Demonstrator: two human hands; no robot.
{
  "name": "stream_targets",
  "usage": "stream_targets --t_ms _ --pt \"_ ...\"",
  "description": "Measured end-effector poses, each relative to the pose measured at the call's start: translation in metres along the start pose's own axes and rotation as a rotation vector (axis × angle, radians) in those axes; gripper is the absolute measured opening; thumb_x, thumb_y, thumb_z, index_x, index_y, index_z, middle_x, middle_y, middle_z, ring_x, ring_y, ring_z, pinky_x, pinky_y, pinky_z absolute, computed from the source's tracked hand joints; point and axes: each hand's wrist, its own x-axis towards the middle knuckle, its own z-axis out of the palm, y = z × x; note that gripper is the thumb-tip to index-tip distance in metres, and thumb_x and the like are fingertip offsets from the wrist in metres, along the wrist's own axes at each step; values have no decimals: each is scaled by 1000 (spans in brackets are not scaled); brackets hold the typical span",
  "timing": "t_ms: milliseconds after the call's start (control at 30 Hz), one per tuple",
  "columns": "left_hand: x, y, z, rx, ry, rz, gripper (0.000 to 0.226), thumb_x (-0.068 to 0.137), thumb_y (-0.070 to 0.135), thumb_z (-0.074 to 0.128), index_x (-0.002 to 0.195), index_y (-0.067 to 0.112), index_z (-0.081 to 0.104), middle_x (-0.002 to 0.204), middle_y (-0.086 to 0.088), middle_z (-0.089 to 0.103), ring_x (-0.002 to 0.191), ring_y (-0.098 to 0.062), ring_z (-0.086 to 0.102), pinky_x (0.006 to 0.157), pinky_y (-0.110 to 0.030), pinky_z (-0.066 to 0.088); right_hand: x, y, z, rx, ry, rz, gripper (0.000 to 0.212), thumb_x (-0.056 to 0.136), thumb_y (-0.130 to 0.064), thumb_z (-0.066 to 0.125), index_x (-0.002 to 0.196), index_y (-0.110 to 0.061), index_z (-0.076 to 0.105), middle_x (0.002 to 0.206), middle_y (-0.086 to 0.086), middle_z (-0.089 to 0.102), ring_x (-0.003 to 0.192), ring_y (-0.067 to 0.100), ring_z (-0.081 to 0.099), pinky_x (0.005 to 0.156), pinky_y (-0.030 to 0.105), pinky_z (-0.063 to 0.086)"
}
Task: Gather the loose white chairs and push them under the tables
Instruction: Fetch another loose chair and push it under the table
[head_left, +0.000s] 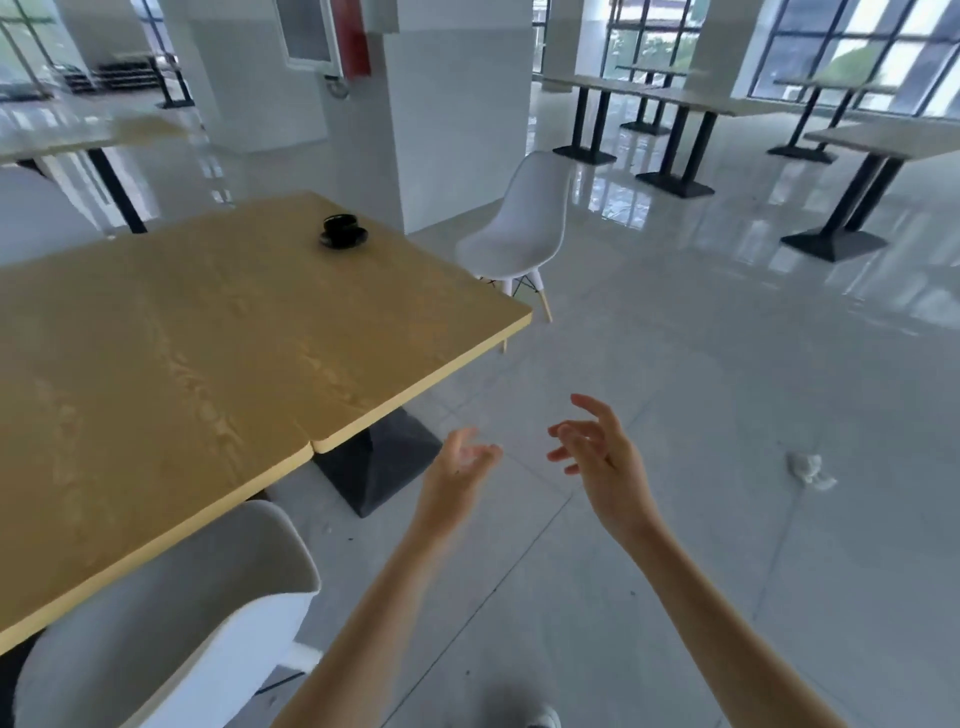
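1. Head view: a white chair (519, 223) with a moulded shell seat and pale wooden legs stands on the glossy floor just beyond the far corner of the wooden table (208, 338), its seat turned toward the table
2. A second white chair (171, 613) sits tucked against the table's near edge
3. The left hand (457, 467) and right hand (602, 457) are raised over the floor, fingers spread, gripping nothing
4. A black ashtray (343, 231) rests on the tabletop; crumpled paper (808, 467) lies on the tiles to the right
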Motion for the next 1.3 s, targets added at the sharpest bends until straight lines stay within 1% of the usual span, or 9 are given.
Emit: stream_targets --t_ms 100,267,400,567,667,833,933,1033,1300 --pt "54 36 35 -14 -61 -20 44 94 27 53 134 12 44 130 -17 57 117 -28 56 101 -46 44 54 5 -41 -18 20 24 32 95 -9 52 125 -18 47 102 12 66 71 14 64 65 24 46" --pt "138 85 88 -1 -104 15 41 95 29 51 133 15 45 128 -14 59 115 -25 57 102 -43 43 145 21 -101 -70 46 41 33 94 -9 53 126 -14 47 96 7 64 70 9 62 59 19 44" --pt "216 126 128 -31 -112 62 37 96 24 50 130 8 49 108 -9 61 95 -20 57 84 -32 40 226 31 -148 -65 97 58 36 93 -13 57 127 -18 47 93 0 63 71 5 62 52 3 44" --pt "300 161 167 -127 -112 73 28 95 20 51 122 11 54 93 0 58 88 -19 55 59 -24 39 307 51 -186 -71 126 78 41 90 -18 61 128 -19 45 96 2 62 81 18 62 65 20 46" --pt "372 180 204 -132 -101 74 26 94 20 53 120 14 55 86 5 59 87 -20 57 58 -23 38 381 74 -212 -101 116 77 45 89 -20 62 130 -19 43 93 -2 61 82 17 61 72 24 46" --pt "489 223 249 -63 -33 114 32 88 28 61 116 14 56 101 -10 61 103 -28 58 82 -38 43 509 98 -252 -150 92 106 49 88 -20 64 131 -18 41 93 -5 62 90 20 63 78 27 44" --pt "570 264 283 7 2 154 34 90 23 60 120 9 55 117 -7 62 116 -23 54 93 -35 41 592 104 -284 -172 101 108 50 87 -19 64 132 -17 41 95 -2 62 87 19 63 77 27 44" --pt "639 295 319 32 37 202 36 90 18 59 124 7 54 131 -11 57 122 -24 52 98 -33 38 659 114 -317 -176 113 106 49 88 -18 64 132 -17 41 95 -1 62 87 17 61 79 27 45" --pt "815 331 422 67 79 134 41 88 14 62 125 0 52 132 -18 54 118 -29 53 95 -34 41 842 177 -397 -171 64 134 46 89 -15 64 131 -17 44 98 2 62 89 18 61 68 19 45"
